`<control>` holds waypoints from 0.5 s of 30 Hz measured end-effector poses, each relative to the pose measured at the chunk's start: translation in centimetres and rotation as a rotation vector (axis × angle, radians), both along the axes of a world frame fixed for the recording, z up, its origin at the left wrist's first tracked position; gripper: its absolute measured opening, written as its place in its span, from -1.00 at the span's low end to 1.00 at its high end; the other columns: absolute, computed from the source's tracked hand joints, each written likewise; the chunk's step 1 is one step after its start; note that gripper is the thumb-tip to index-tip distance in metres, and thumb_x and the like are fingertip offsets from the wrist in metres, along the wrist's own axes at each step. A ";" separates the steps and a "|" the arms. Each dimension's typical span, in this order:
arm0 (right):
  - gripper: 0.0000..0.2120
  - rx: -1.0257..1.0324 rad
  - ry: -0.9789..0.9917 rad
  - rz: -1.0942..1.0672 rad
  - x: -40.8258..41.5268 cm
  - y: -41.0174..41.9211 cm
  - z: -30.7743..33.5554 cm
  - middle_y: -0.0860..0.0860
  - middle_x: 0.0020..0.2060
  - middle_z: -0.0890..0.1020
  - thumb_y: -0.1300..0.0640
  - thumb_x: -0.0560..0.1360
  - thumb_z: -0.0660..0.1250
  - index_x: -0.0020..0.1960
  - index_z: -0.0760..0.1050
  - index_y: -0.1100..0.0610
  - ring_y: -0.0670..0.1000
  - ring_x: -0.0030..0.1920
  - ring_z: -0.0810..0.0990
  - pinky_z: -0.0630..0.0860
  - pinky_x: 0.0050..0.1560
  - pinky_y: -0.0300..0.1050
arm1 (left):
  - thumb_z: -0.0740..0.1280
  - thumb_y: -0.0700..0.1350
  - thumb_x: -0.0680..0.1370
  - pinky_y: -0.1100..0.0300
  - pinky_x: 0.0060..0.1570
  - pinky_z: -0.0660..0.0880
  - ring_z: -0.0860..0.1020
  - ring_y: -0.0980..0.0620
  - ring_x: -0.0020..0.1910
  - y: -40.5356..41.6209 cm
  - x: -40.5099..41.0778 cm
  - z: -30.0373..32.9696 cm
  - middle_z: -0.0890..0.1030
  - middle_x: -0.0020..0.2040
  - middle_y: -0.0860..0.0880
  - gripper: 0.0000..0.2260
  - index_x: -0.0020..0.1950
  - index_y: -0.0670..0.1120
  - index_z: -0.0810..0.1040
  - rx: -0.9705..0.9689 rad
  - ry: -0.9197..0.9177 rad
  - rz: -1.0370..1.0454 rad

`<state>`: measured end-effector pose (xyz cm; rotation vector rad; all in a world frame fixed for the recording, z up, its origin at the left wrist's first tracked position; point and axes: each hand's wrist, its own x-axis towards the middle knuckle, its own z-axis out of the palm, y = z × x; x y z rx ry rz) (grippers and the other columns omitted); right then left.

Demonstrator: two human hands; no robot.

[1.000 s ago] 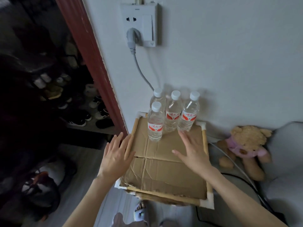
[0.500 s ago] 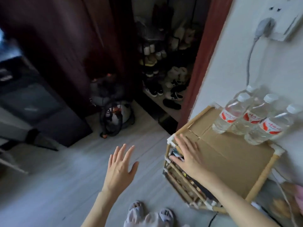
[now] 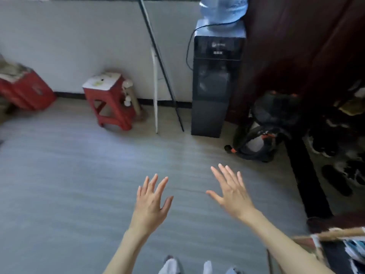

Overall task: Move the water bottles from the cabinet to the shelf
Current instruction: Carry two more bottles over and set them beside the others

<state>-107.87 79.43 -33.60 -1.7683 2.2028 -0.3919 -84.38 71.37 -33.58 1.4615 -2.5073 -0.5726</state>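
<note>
Grey plank floor (image 3: pixel 79 184); red plastic stool (image 3: pixel 110 99) near white wall; red box (image 3: pixel 25 89) far left; two thin poles (image 3: pixel 158 76) leaning on wall; black water dispenser (image 3: pixel 215 82) with blue jug (image 3: pixel 223 8) on top; dark vacuum cleaner (image 3: pixel 264 127) just right of it; shoes (image 3: pixel 339 171) at right edge, blurry

The shelf (image 3: pixel 339 234) is cut off at the lower right corner (blurred too); shoes (image 3: pixel 335 180) sit in deep shadow.

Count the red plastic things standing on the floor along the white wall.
2. A red plastic stool with a white top stands against the wall, left of the black water dispenser. A red plastic crate sits at the far left, partly cut off; more may lie beyond the frame.
</note>
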 end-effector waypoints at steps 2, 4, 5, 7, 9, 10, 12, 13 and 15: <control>-0.19 -0.011 -0.015 0.107 4.9 -4.0 0.1 0.04 0.50 0.07 -0.38 0.32 -0.12 0.48 0.00 -0.04 0.05 0.51 -0.05 -0.26 0.42 0.02 | 0.09 0.19 0.46 -0.26 0.14 0.36 0.39 -0.32 0.29 -1.9 5.7 -0.1 0.47 0.30 -0.20 -0.51 0.30 -0.01 0.41 -0.016 -0.034 0.091; -0.28 -0.009 -0.016 0.215 9.3 -7.9 0.3 0.07 0.49 0.12 -0.31 0.42 0.09 0.48 0.05 -0.01 0.08 0.50 -0.01 -0.20 0.44 0.07 | 0.06 0.22 0.48 -0.29 0.14 0.35 0.40 -0.31 0.29 -3.6 11.0 0.1 0.48 0.29 -0.20 -0.50 0.30 0.00 0.41 -0.035 -0.052 0.202; -0.31 -0.010 -0.007 0.268 11.4 -9.7 0.4 0.09 0.48 0.15 -0.25 0.45 0.18 0.47 0.08 0.00 0.10 0.50 0.03 -0.16 0.44 0.11 | 0.06 0.22 0.47 -0.29 0.15 0.34 0.39 -0.31 0.29 -4.2 13.4 0.2 0.47 0.30 -0.19 -0.50 0.30 0.00 0.41 -0.041 -0.055 0.260; -0.34 -0.049 0.034 0.371 15.2 -13.5 0.6 0.13 0.43 0.28 -0.18 0.43 0.25 0.44 0.19 0.04 0.17 0.46 0.17 -0.05 0.41 0.19 | 0.09 0.17 0.44 -0.29 0.16 0.34 0.39 -0.30 0.30 -5.1 17.8 0.4 0.47 0.30 -0.19 -0.50 0.31 -0.01 0.41 -0.053 -0.070 0.368; -0.35 -0.056 0.086 0.464 18.9 -17.3 0.8 0.17 0.34 0.41 -0.18 0.38 0.27 0.39 0.31 0.08 0.23 0.37 0.34 0.12 0.33 0.29 | 0.10 0.16 0.44 -0.29 0.14 0.36 0.40 -0.30 0.29 -6.1 21.7 0.7 0.48 0.30 -0.19 -0.51 0.31 0.01 0.38 -0.066 -0.105 0.454; -0.35 -0.048 0.102 0.503 20.7 -19.1 1.0 0.18 0.31 0.45 -0.19 0.35 0.27 0.36 0.34 0.09 0.24 0.33 0.39 0.18 0.29 0.31 | 0.10 0.16 0.44 -0.29 0.14 0.36 0.40 -0.30 0.29 -6.6 23.5 0.7 0.48 0.30 -0.18 -0.51 0.32 0.03 0.35 -0.065 -0.118 0.497; -0.35 -0.041 0.115 0.566 24.1 -22.8 1.2 0.19 0.28 0.48 -0.21 0.35 0.23 0.35 0.36 0.09 0.25 0.31 0.42 0.23 0.26 0.34 | 0.09 0.16 0.44 -0.29 0.15 0.35 0.39 -0.31 0.29 -8.0 26.8 0.6 0.46 0.31 -0.18 -0.50 0.35 0.03 0.33 -0.049 -0.117 0.585; -0.36 -0.042 0.127 0.597 25.8 -24.6 1.2 0.19 0.27 0.49 -0.23 0.36 0.20 0.34 0.36 0.09 0.25 0.29 0.43 0.25 0.24 0.35 | 0.09 0.16 0.44 -0.29 0.16 0.34 0.38 -0.31 0.30 -8.8 28.3 0.6 0.45 0.32 -0.18 -0.49 0.36 0.04 0.32 -0.039 -0.114 0.625; -0.36 -0.025 0.152 0.657 29.0 -28.2 1.0 0.19 0.23 0.53 -0.25 0.36 0.11 0.31 0.38 0.10 0.26 0.25 0.48 0.32 0.18 0.37 | 0.07 0.17 0.44 -0.29 0.18 0.31 0.36 -0.31 0.32 -10.7 30.9 0.4 0.43 0.34 -0.17 -0.48 0.37 0.04 0.32 -0.029 -0.131 0.686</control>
